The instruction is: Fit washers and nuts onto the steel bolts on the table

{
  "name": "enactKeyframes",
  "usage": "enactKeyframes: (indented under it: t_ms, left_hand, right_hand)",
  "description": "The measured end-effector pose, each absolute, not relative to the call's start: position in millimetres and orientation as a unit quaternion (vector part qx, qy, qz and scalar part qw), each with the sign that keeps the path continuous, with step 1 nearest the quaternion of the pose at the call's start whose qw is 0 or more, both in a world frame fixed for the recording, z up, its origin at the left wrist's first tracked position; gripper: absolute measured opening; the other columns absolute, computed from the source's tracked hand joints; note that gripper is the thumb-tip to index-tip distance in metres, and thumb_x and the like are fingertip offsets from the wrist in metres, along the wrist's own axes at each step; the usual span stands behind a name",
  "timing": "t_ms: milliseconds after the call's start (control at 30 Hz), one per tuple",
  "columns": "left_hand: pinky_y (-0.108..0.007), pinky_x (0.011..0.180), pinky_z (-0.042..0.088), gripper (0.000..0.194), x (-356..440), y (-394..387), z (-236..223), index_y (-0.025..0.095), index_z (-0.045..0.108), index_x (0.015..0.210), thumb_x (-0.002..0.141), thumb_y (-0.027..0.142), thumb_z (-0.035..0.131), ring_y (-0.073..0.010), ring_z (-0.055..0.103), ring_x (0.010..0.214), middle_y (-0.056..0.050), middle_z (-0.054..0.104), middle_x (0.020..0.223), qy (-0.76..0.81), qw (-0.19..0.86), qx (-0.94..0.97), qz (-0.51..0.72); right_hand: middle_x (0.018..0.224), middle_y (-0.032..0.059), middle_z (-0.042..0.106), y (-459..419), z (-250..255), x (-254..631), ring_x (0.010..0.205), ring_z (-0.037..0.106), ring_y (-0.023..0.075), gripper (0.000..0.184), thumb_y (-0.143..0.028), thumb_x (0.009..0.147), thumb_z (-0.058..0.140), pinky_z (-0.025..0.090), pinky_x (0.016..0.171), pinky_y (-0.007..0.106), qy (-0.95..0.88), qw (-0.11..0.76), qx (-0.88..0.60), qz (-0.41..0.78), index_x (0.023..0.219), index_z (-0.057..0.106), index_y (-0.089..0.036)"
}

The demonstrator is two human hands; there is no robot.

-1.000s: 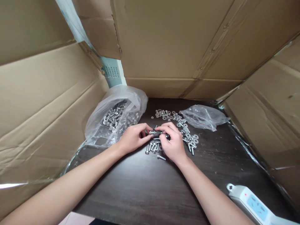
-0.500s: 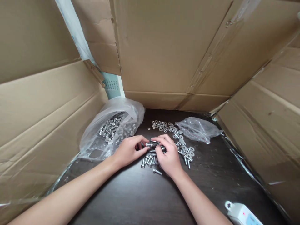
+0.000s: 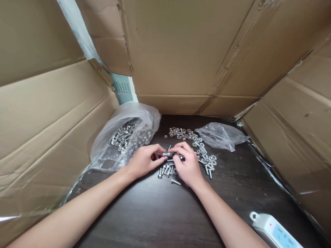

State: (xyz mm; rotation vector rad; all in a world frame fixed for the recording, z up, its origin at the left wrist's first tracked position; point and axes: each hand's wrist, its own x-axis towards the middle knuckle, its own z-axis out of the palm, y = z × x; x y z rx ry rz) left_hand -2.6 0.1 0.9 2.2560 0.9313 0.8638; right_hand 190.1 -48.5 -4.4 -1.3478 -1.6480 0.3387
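One metal bolt (image 3: 167,154) is pinched in the left hand (image 3: 148,159) at mid-counter (image 3: 139,213), the right hand's (image 3: 188,164) hold on its end unclear; fasteners (image 3: 124,136) lie bagged toward the far left corner, loose bolts (image 3: 168,173) and washers (image 3: 213,157) unbagged.

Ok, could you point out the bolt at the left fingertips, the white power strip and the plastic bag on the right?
Bolt (image 3: 167,154): head view, middle of its visible metal.
White power strip (image 3: 280,235): head view, blue socket panel.
Plastic bag (image 3: 220,136): head view, middle of its crumpled film.
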Motion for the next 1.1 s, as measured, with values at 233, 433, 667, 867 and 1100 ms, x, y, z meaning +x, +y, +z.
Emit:
enactKeyframes:
  t_ms: [233, 433, 667, 867, 1100]
  left_hand:
    - [-0.022, 0.060, 0.050, 0.013, -1.1, -0.3, 2.4, 0.018, 0.071, 0.098, 0.089, 0.028, 0.073, -0.0115, 0.064, 0.061, 0.001, 0.072, 0.076, 0.349, 0.262, 0.839, 0.325]
    - [-0.022, 0.060, 0.051, 0.013, -1.7, 0.6, 2.1, 0.019, 0.071, 0.099, 0.089, 0.027, 0.073, -0.0114, 0.065, 0.062, 0.000, 0.073, 0.079, 0.344, 0.267, 0.840, 0.323]
    - [-0.021, 0.062, 0.053, 0.013, -3.0, 0.8, 0.3, 0.019, 0.071, 0.100, 0.089, 0.025, 0.073, -0.0107, 0.065, 0.063, 0.001, 0.073, 0.080, 0.338, 0.276, 0.840, 0.322]
    - [-0.022, 0.062, 0.054, 0.013, -2.7, 1.9, -0.1, 0.019, 0.070, 0.100, 0.089, 0.027, 0.072, -0.0117, 0.066, 0.064, 0.000, 0.074, 0.081, 0.340, 0.274, 0.841, 0.319]
    - [-0.022, 0.063, 0.053, 0.014, -2.1, 1.6, 0.1, 0.019, 0.070, 0.100, 0.089, 0.027, 0.073, -0.0114, 0.066, 0.065, 0.000, 0.073, 0.081, 0.333, 0.272, 0.843, 0.325]
  right_hand:
    - [0.092, 0.0041, 0.067, -48.8, -4.9, 190.0, 0.090, 0.064, 0.0224, 0.030, -0.009, 0.081, 0.051, 0.049, 0.083, 0.040, -0.667, 0.490, -0.544, 0.135, 0.090, 0.076, -0.024]
    - [0.084, 0.0030, 0.067, -50.3, -2.3, 190.4, 0.085, 0.063, 0.0217, 0.029, -0.010, 0.084, 0.050, 0.048, 0.081, 0.041, -0.677, 0.505, -0.525, 0.105, 0.080, 0.074, -0.025]
    - [0.091, 0.0038, 0.069, -49.2, -2.9, 190.7, 0.091, 0.064, 0.0227, 0.028, -0.010, 0.083, 0.052, 0.046, 0.086, 0.042, -0.671, 0.477, -0.555, 0.119, 0.085, 0.076, -0.024]
    - [0.087, 0.0025, 0.067, -51.2, -2.1, 191.0, 0.087, 0.064, 0.0208, 0.031, -0.009, 0.085, 0.050, 0.045, 0.085, 0.041, -0.680, 0.492, -0.533, 0.106, 0.081, 0.076, -0.025]
    - [0.093, 0.0043, 0.067, -49.1, -5.2, 190.9, 0.094, 0.060, 0.0239, 0.032, -0.010, 0.085, 0.050, 0.045, 0.090, 0.045, -0.671, 0.461, -0.572, 0.099, 0.083, 0.078, -0.026]
